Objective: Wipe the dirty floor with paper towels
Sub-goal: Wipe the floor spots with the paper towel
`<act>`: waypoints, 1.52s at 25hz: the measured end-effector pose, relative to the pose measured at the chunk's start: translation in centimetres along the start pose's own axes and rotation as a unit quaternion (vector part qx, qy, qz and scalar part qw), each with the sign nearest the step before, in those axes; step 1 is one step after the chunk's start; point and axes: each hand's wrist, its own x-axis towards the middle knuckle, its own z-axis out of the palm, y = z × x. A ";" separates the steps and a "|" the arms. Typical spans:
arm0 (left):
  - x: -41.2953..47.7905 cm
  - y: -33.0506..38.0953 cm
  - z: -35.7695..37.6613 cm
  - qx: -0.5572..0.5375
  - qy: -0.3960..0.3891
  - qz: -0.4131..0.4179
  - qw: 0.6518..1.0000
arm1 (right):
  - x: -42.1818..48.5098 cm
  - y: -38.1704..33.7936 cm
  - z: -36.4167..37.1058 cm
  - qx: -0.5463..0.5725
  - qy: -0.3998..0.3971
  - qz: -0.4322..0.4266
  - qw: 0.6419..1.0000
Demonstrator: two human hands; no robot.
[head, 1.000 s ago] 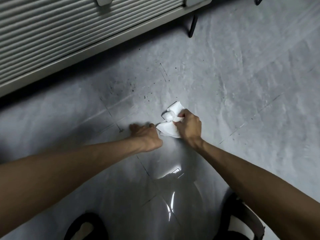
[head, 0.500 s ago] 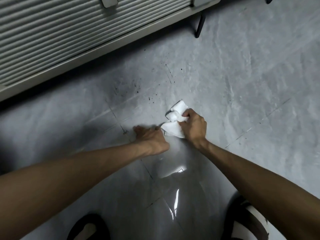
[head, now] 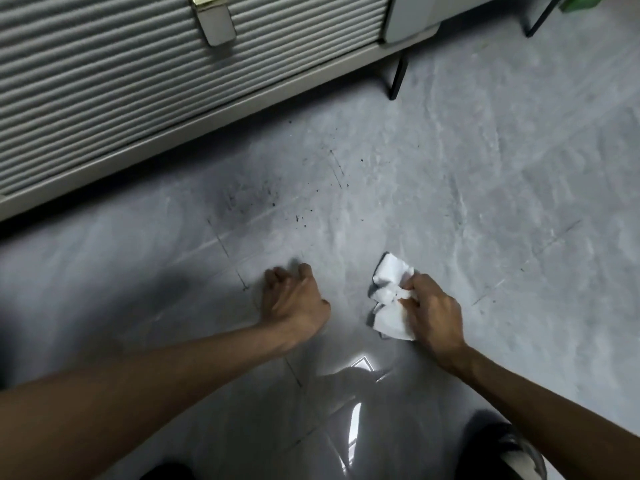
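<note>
A crumpled white paper towel [head: 390,299] lies pressed on the grey tiled floor [head: 485,202], gripped at its right side by my right hand [head: 433,315]. My left hand [head: 294,297] rests on the floor to the left of the towel with its fingers curled under, a clear gap between it and the paper. It holds nothing. Black specks and smudges of dirt [head: 301,216] are scattered on the floor beyond both hands, toward the furniture.
A ribbed grey cabinet [head: 138,91] with a pale base runs across the top left, its thin black leg [head: 396,77] standing on the floor. A shoe [head: 512,452] shows at the bottom right, and a bright light reflection [head: 360,368] sits between my arms.
My right hand and the paper towel have slid right, away from my left hand, which they touched before. The view has tilted, so the hands sit lower in the frame.
</note>
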 end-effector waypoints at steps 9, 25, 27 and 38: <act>-1.4 -4.2 -0.9 -0.073 0.054 0.104 0.990 | 14.2 -9.1 4.2 0.047 0.053 0.069 0.995; 7.4 5.2 -3.8 0.101 -0.085 0.140 0.981 | 26.8 -6.7 1.2 0.051 -0.039 -0.046 0.997; 7.8 6.3 -4.3 0.092 -0.116 0.119 0.982 | 26.3 -7.5 1.5 0.058 -0.050 -0.050 0.996; 8.4 5.7 -5.0 0.104 -0.139 0.169 0.970 | 27.5 -10.7 3.4 0.029 -0.026 -0.041 0.998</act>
